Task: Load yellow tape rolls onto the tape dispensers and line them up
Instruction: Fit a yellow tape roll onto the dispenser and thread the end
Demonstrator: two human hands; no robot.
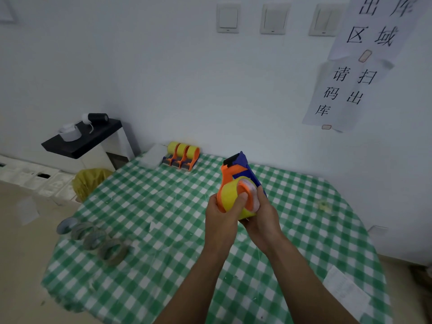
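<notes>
At the 8 o'clock edge of the table point(163, 265) lies a run of greyish spare rolls point(93, 239), which have no part in this step. At about 11 o'clock, close to the wall, three loaded dispensers point(181, 157) stand side by side and touching. That is the row to join.

Above the middle of the table, the left hand point(221, 218) is clamped on the yellow tape roll point(230, 198), fingers wrapped round its outer band and thumb laid across the front. The roll sits on the orange hub of the dispenser point(238, 168), whose black-tipped nose points toward 12 o'clock. The right hand point(263, 215) grips the dispenser from the 3 o'clock side, thumb up beside the hub rim and fingers curled under the body. How far they reach underneath is hidden.

The step in hand looks like seating the roll. To do it well:
- Brace the dispenser with the right hand while the left pushes the roll straight along the hub, not skewed, until its edge meets the orange side plate.
- Check which way the tape unwinds, since the free end cannot be made out here.
- Lead the free end toward the nose, keeping fingertips off the cutter.

A small clear tape scrap point(323, 205) lies at 3 o'clock, well apart from the hands.
</notes>
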